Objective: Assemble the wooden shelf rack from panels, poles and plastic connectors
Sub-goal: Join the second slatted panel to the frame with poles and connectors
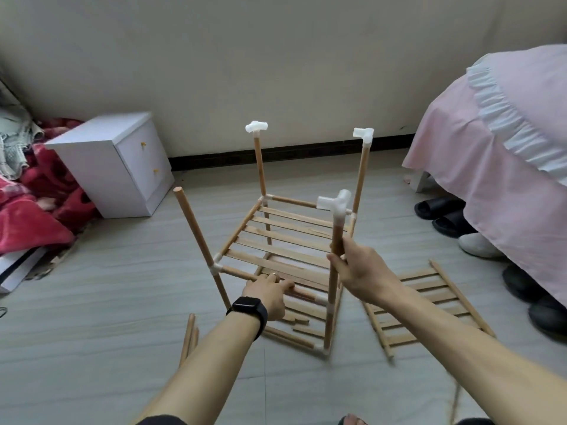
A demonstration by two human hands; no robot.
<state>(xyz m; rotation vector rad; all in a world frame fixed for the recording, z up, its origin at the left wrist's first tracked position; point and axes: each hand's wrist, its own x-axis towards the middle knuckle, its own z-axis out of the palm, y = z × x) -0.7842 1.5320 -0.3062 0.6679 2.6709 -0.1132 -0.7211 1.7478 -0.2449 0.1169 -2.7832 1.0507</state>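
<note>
Gripping the near right wooden pole of the half-built pale wooden shelf rack, my right hand is closed around it a little below its top, fingers wrapped on the far side and thumb toward me. That pole stands nearly upright and carries a white plastic three-way connector on its upper end. My left hand, with a black smartwatch on the wrist and a ring on one finger, lies palm down on the rack's near horizontal rail, fingers curled over it; I cannot tell how firmly it grips.

The rack stands on the grey tiled floor straight in front of me. Its slatted wooden panel sits level between four poles, joined at the corners by white connectors. The two far poles each end in a white plastic connector, while the near left pole leans outward with a bare top.

Right of the rack, a second slatted wooden panel lies flat on the floor. Just left of my left forearm, near the rack's front, lie two loose wooden poles. Farther left of the rack stands a white two-drawer bedside cabinet, and beyond it a red blanket. Right of the rack is a bed with a pink cover, dark slippers beneath its edge.
</note>
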